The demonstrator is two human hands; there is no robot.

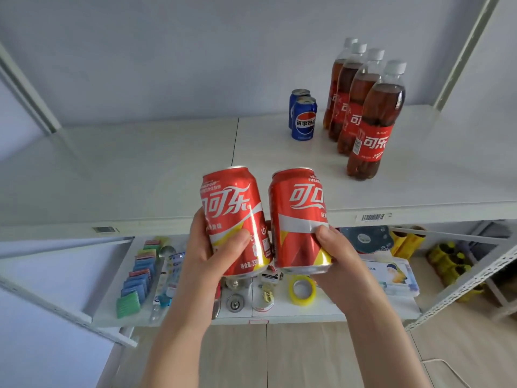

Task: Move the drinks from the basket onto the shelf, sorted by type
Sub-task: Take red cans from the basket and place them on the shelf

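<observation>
- Two red cola cans were held up side by side in front of the shelf (pixel 167 175) edge, nearly touching.
- The left can (pixel 235 219) was gripped by the left hand (pixel 212 253); the right can (pixel 299 219) by the right hand (pixel 335 256).
- Four cola bottles (pixel 372 127) were counted in a row on the shelf, right side.
- Two blue cans (pixel 303 119) stood just beside them, one behind the other.
</observation>
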